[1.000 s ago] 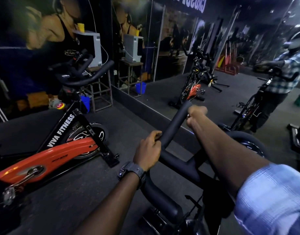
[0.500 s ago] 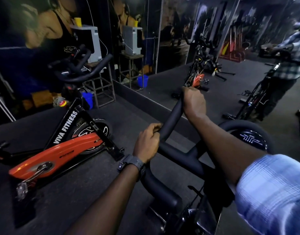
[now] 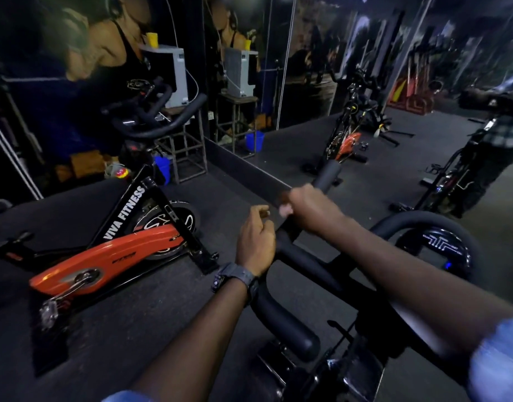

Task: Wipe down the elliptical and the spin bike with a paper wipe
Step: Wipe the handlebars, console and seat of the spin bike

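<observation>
Handlebar (image 3: 313, 256) gripped by right hand (image 3: 310, 210), white wipe (image 3: 285, 210) beneath fingers; left hand (image 3: 256, 242) curled alongside, grasp unclear.

From my feed the handlebar (image 3: 295, 250) looks like matt black foam — neighbouring bike's orange cover (image 3: 104, 253) is glossy plastic, floor (image 3: 133, 309) rough rubber.

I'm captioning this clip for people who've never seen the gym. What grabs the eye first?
The orange spin bike at left, lettered VIVA FITNESS, stands out on the dark floor. In the middle, the right hand grips the black handlebar; the left hand rests lower on it. A mirror behind reflects the bikes.
</observation>
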### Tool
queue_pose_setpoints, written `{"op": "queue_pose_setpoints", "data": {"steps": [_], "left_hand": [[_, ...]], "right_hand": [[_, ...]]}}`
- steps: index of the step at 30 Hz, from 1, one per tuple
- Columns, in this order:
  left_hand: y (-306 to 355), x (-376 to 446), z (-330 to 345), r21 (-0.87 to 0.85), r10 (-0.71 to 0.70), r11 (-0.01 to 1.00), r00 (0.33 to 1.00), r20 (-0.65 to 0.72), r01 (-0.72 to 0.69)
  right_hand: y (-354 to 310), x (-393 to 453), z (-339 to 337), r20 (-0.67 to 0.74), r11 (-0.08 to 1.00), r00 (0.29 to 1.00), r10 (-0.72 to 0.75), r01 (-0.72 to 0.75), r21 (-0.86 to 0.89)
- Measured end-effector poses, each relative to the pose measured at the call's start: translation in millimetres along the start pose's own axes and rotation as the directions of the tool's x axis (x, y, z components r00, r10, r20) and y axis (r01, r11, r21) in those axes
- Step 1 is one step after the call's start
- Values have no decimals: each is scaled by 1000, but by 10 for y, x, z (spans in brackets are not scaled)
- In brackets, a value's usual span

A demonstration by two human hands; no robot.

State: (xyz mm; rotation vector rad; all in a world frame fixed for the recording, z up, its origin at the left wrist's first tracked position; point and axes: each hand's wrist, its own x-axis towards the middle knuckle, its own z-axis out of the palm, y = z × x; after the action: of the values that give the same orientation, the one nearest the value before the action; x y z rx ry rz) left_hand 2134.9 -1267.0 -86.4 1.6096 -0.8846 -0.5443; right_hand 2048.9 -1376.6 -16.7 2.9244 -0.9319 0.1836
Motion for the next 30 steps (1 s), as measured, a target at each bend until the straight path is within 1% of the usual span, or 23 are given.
{"op": "queue_pose_setpoints", "data": {"steps": [2, 3, 4, 6, 8, 10, 11, 13, 14, 16, 17, 18, 19, 21, 22, 24, 25, 27, 28, 29, 30], "left_hand": [[-37, 20, 27, -1, -12, 1000, 1000, -9, 12], [-64, 39, 43, 1, -13, 1000, 1000, -11, 13], [-84, 54, 50, -1, -16, 1000, 1000, -19, 16], [-75, 64, 50, 0, -10, 1000, 999, -34, 10], [-47, 57, 27, 18, 11, 1000, 999, -37, -10], [-16, 40, 4, 47, 23, 999, 999, -31, -22], [-2, 32, 0, 56, 24, 998, 999, -30, -23], [19, 21, 2, 3, 36, 999, 999, -20, -36], [28, 24, 9, -39, 26, 999, 999, -23, -27], [7, 39, 25, -85, -6, 996, 999, -40, 2], [-17, 55, 36, -101, -12, 995, 999, -42, 7], [-20, 59, 40, -110, -11, 994, 999, -51, 6], [-14, 58, 36, -121, -11, 993, 998, -56, 4], [12, 29, 13, -122, -3, 993, 999, -53, -3], [39, 6, -2, -110, -4, 994, 998, -56, -2], [65, -16, -8, -92, 5, 996, 999, -48, -9], [53, -10, -4, -99, 6, 995, 999, -37, -10], [47, 13, 2, -182, -28, 983, 1000, -9, 26], [26, 31, 7, -241, -68, 968, 998, -3, 65], [8, 47, 10, -305, -102, 947, 995, 3, 98], [22, 47, 2, -362, -134, 923, 991, 5, 127]], "right_hand": [[181, 54, -185, -120, 990, 990, 73, -86, -108], [242, 59, -233, -155, 980, 985, 79, -105, -166], [226, 52, -238, -147, 970, 988, 41, -74, -232], [49, -1, -133, -36, 944, 997, -74, 58, -326], [-182, -119, 52, 37, 943, 989, -142, 147, -299], [-299, -226, 115, 65, 940, 975, -210, 220, -261], [-298, -250, 85, 67, 944, 974, -214, 224, -240], [-153, -207, -30, 45, 962, 989, -140, 147, -231], [-36, -149, -96, 13, 962, 996, -90, 90, -257], [135, -80, -186, -98, 964, 995, -22, -5, -265], [127, -80, -185, -102, 970, 995, -1, -24, -242], [65, -112, -161, -97, 978, 995, -5, -15, -207], [-43, -175, -93, -49, 987, 999, -11, 3, -163], [-340, -389, 7, 44, 998, 998, -50, 51, -36], [-450, -496, 23, 57, 996, 995, -78, 75, 42], [-494, -557, 26, 78, 989, 988, -136, 131, 72], [-453, -524, 5, 71, 989, 989, -134, 129, 69], [-301, -400, 23, -22, 999, 1000, -7, 8, 42], [-263, -384, 18, -74, 999, 996, 45, -43, 30], [-266, -390, 70, -93, 998, 994, 56, -53, 34], [-338, -431, 102, -80, 998, 996, 24, -20, 51]]}}
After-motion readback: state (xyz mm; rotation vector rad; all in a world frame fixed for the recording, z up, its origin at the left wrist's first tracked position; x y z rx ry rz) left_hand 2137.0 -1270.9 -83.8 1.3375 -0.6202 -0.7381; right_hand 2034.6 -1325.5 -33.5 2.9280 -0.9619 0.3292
